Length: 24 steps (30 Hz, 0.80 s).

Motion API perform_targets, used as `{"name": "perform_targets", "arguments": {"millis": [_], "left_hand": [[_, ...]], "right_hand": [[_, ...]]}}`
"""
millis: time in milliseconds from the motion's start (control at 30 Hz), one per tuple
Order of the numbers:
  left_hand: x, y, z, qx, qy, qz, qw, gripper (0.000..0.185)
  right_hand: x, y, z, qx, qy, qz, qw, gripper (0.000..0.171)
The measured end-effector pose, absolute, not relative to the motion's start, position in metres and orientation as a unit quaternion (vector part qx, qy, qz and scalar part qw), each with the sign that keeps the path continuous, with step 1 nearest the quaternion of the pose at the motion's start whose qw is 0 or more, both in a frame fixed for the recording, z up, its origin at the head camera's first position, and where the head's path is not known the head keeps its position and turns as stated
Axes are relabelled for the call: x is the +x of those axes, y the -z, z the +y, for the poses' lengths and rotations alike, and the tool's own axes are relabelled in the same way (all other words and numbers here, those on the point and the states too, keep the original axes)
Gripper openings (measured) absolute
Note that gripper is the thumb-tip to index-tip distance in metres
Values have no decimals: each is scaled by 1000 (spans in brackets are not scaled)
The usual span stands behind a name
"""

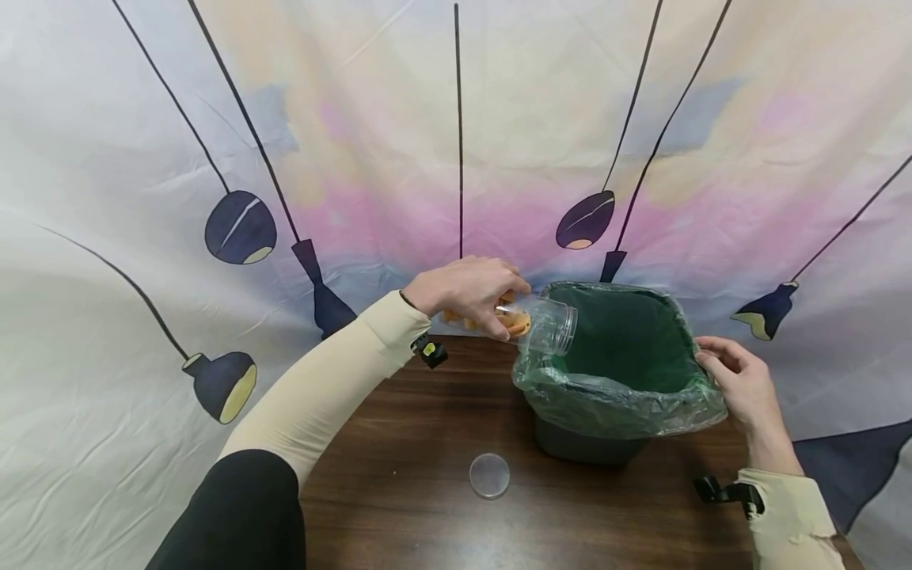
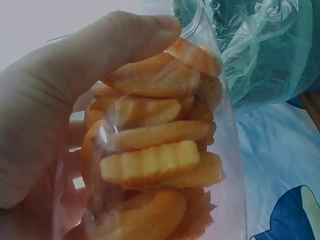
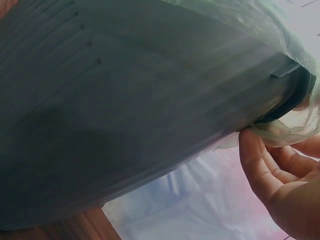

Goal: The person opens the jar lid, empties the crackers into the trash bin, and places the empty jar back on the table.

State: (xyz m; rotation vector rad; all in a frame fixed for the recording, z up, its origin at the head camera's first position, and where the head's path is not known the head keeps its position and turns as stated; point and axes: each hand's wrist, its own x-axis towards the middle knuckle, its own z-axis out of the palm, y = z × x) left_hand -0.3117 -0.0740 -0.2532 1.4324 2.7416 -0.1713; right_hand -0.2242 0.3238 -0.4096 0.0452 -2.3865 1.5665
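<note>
Pale cloth backdrop (image 1: 399,119), washed in pink, blue and cream, is hanging behind a dark wood-grain table (image 1: 399,507) and is showing printed pendant lamps (image 1: 241,227). Left hand (image 1: 466,289): fingers and thumb are curling round a clear jar (image 1: 552,326), gripping it by the body. Jar: lying tilted in the hand, it is pointing its uncapped, threaded mouth rightward over the left rim of the bin. Contents: orange-yellow pieces (image 2: 150,162), one of them ridged, are crowding together inside the jar. Bin (image 1: 591,445), dark grey: standing on the table, it is wearing a translucent green liner (image 1: 620,408) folded outward over its rim. Right hand (image 1: 744,384): bent fingers and thumb are gripping the lined rim at its right side. Clear round disc (image 1: 489,476): lying flat on the table, in front of the bin and to its left. Beige sleeves (image 1: 328,380), two: each is covering a forearm.
</note>
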Motion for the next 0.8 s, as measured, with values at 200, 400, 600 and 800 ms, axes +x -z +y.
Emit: {"name": "perform_targets", "arguments": {"millis": [200,400,600,800], "left_hand": [[-311,253,-73,458,62,887,23,56],[-309,249,-69,455,69,888,29,49],[-309,250,-67,454,80,887,23,44],[-309,250,-66,450,90,888,18,44]], "right_hand": [[-224,410,323,20,-543,-826,147,27],[-224,409,322,22,-544,-825,150,26],[-224,409,322,20,-540,-828,147,27],[-225,410,323,21,-535,-831,149,28]]}}
